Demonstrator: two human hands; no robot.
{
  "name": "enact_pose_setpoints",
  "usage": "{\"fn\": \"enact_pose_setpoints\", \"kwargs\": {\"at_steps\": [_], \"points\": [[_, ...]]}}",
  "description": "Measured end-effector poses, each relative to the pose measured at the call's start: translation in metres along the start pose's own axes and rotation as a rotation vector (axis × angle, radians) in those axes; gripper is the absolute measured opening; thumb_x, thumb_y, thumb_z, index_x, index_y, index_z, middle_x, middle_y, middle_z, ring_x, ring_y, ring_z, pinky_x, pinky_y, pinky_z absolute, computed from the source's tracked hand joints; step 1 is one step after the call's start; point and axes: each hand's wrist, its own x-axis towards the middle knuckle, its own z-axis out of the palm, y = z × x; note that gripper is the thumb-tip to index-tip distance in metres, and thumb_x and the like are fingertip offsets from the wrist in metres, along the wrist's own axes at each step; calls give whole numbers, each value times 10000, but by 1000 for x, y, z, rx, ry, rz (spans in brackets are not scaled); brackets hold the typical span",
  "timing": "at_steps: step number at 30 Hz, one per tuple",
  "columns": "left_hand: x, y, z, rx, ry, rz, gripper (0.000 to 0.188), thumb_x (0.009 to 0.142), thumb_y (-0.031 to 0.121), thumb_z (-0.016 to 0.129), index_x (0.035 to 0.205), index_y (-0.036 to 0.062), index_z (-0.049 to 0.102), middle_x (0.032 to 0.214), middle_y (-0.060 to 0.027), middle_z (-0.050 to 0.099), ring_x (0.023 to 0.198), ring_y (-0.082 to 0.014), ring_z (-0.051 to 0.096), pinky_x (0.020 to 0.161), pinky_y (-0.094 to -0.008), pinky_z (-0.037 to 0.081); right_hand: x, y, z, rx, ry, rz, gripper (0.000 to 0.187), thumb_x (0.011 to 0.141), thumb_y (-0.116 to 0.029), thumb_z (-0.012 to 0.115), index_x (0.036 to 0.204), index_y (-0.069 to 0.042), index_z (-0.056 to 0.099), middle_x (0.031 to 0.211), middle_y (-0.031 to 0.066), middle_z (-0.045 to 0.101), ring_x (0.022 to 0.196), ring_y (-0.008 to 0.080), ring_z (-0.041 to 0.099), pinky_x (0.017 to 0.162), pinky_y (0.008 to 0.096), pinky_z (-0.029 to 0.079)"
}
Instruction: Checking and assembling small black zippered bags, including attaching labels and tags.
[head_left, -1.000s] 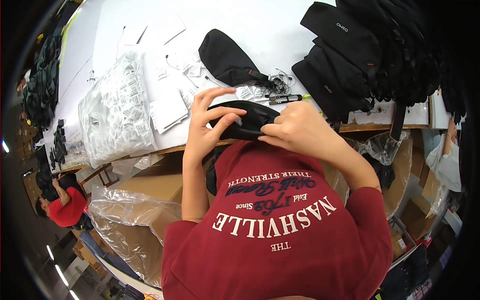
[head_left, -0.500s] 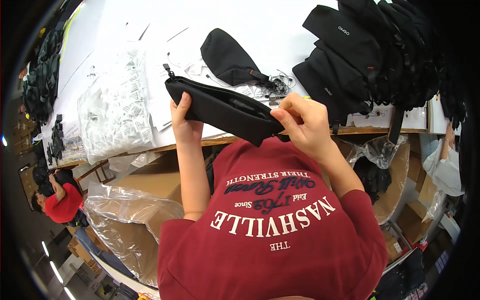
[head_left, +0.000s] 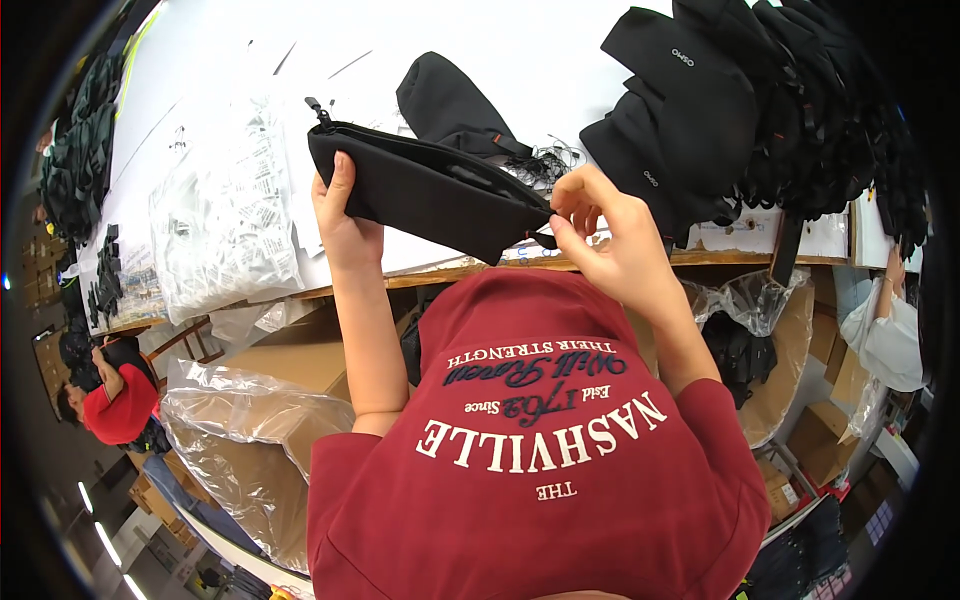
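A black zippered pouch [head_left: 425, 192] is held up over the near edge of the table, its long top opening gaping and a zipper pull standing at its left end. My left hand [head_left: 346, 215] grips the pouch's left end, thumb on the near side and the other fingers hidden behind it. At the right end, the thumb and forefinger of my right hand [head_left: 610, 235] pinch the corner by a small dark loop tab. Behind the pouch, another black pouch [head_left: 450, 105] lies on the table with a small red tag on its edge, beside a tangle of thin black strings [head_left: 553, 162].
On the right of the white table [head_left: 230, 50] is a large heap of black pouches [head_left: 690, 120]. A clear bag of small white labels [head_left: 220, 220] lies at left. Below the edge stand plastic-lined cardboard boxes [head_left: 250, 470]. A person in red [head_left: 118, 405] is at far left; a pale sleeve [head_left: 885, 340] shows at right.
Both hands have moved the pouch slightly left and away from me, turning more of its near side into view. My right fingers have shifted to the corner by the loop tab.
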Motion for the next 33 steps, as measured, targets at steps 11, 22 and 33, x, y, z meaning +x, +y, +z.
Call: {"fn": "enact_pose_setpoints", "kwargs": {"at_steps": [11,22,33], "points": [[0,-7,-6,98,-37,55,276,897,214,596,1105,40,541,975,-58,616,897,-165,602,829,-308,493,10,4,11,-262,149,-29,219,726,-194,705,842,-82,556,709,29,546,584,157,531,537,279,426],[-18,-21,19,26,47,169,162,886,159,621,986,47,559,906,-29,613,830,-120,591,757,-264,485,18,17,20,-431,419,-192,133,719,-152,702,797,-90,613,911,33,527,841,221,500,750,341,394],[-10,-11,1,61,109,117,253,901,239,592,1087,70,554,985,-41,603,909,-169,603,825,-307,504,14,17,-9,-278,229,-110,109,705,-144,702,737,-69,629,831,33,526,838,211,516,730,335,429]]}}
